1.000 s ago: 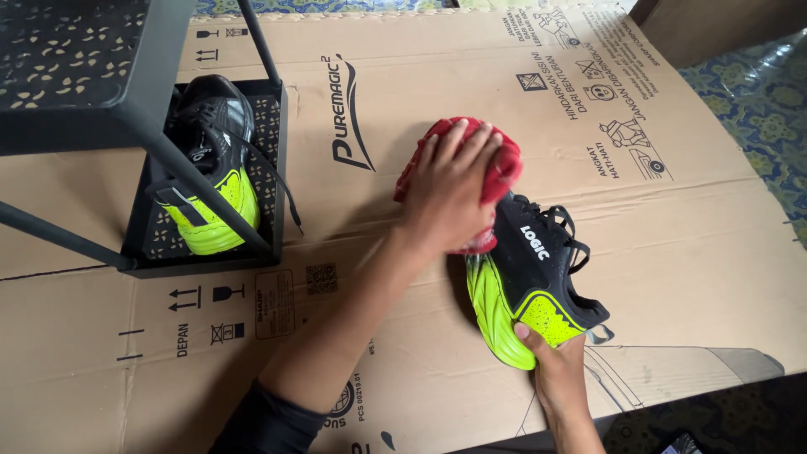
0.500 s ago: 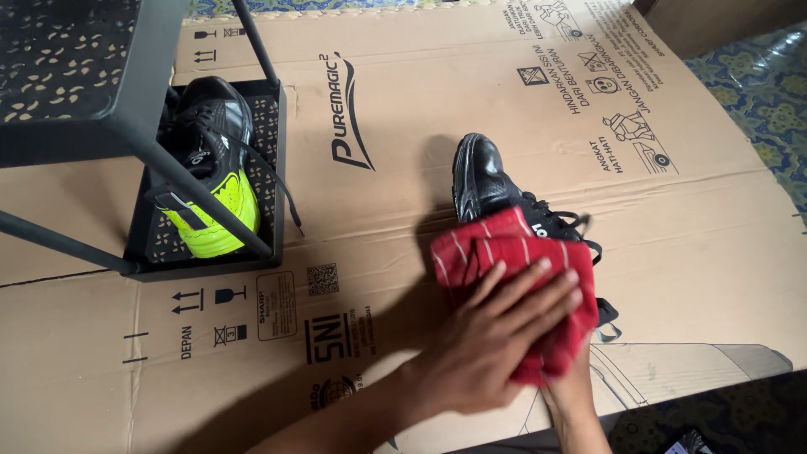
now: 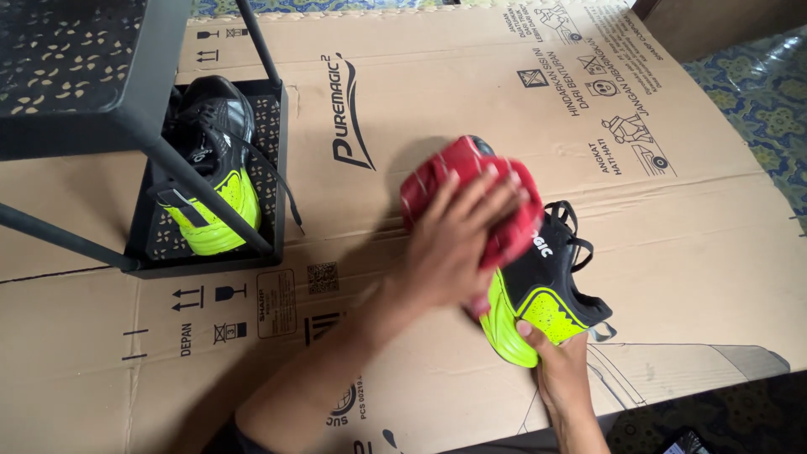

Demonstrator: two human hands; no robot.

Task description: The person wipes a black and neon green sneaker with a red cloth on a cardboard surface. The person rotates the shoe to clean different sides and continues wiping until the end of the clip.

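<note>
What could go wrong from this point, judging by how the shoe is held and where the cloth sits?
The right hand grips only the heel of the black and yellow shoe, so it might twist as the left hand presses the red cloth on the toe. The loose laces beside the cloth could snag.

The left hand (image 3: 458, 244) is pressing a red cloth (image 3: 471, 189) onto the black-and-yellow shoe (image 3: 538, 303); the right hand (image 3: 563, 370) is gripping its heel.
</note>
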